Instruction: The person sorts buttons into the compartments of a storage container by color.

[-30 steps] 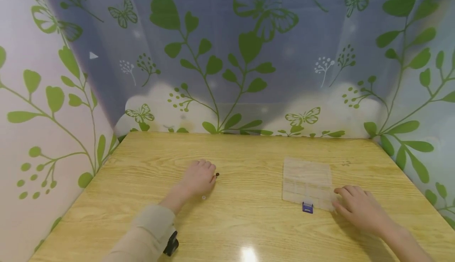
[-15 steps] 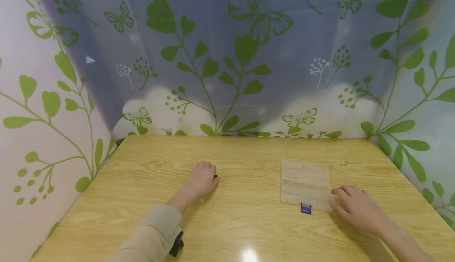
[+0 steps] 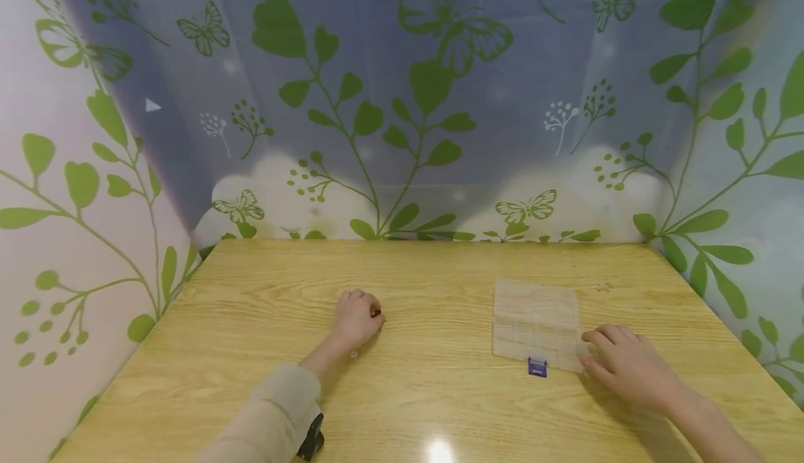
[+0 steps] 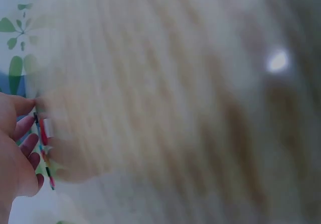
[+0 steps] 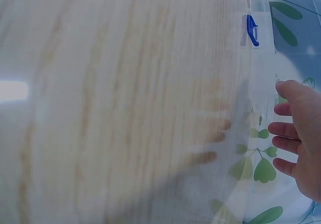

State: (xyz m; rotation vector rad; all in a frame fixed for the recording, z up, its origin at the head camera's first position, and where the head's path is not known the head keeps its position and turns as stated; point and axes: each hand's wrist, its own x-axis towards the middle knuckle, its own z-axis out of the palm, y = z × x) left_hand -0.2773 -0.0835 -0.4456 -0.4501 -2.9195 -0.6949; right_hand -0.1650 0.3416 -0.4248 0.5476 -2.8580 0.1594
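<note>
My left hand (image 3: 358, 320) is low over the table at left of centre. Its thumb and forefinger pinch a small black piece (image 3: 375, 313), too small to tell its kind. A tiny whitish ring-like piece (image 3: 354, 355) lies beside that wrist. In the left wrist view, several small coloured pieces, one of them red (image 4: 42, 132), show near the fingertips. A clear plastic compartment box (image 3: 536, 323) with a blue latch (image 3: 537, 366) at its front lies right of centre. My right hand (image 3: 624, 365), fingers loosely bent, is at the box's right edge; contact is unclear.
The wood-grain table (image 3: 433, 379) reaches back to a hanging cloth (image 3: 352, 100) printed with green leaves and butterflies. Cloth also hangs on both sides. A black device (image 3: 310, 437) is by the left sleeve. A faint mark or small clear bits (image 3: 604, 286) show behind the box.
My left hand has shifted slightly over the black piece, which now sits between thumb and forefinger. The right hand has stayed beside the box. The whole head view has drifted a little.
</note>
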